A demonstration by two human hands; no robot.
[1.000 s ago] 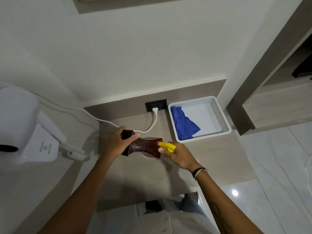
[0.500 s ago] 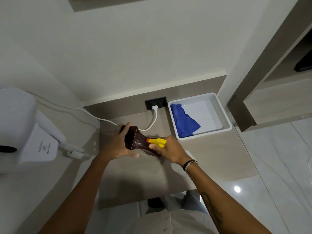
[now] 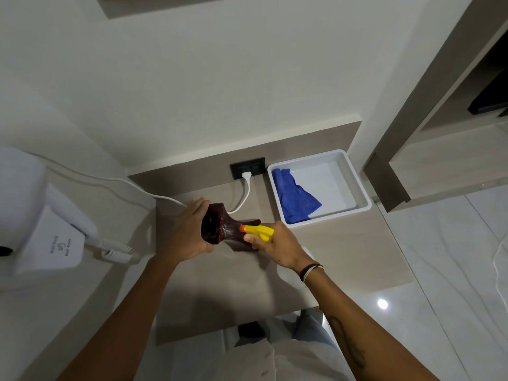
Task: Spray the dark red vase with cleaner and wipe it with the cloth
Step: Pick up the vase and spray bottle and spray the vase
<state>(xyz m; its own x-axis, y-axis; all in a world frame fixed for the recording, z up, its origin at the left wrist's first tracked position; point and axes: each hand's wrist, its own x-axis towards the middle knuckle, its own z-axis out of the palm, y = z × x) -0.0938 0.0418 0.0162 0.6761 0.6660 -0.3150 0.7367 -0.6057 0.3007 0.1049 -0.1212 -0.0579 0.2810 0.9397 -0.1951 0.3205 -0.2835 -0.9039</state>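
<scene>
Vase [image 3: 220,229] now tilted mouth-up in left hand [image 3: 187,232], sprayer [image 3: 258,231] closer.

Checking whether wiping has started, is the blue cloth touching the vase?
Apart. In the head view the cloth lies inside the white tray, and bare counter separates that tray from the vase, held in the left hand.

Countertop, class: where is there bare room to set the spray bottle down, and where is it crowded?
Free: the countertop strip nearest the person, below both hands, and the patch right of the right hand, in front of the white tray. Crowded: the back middle, where the left hand, dark red vase, spray bottle and white cord cluster.
</scene>
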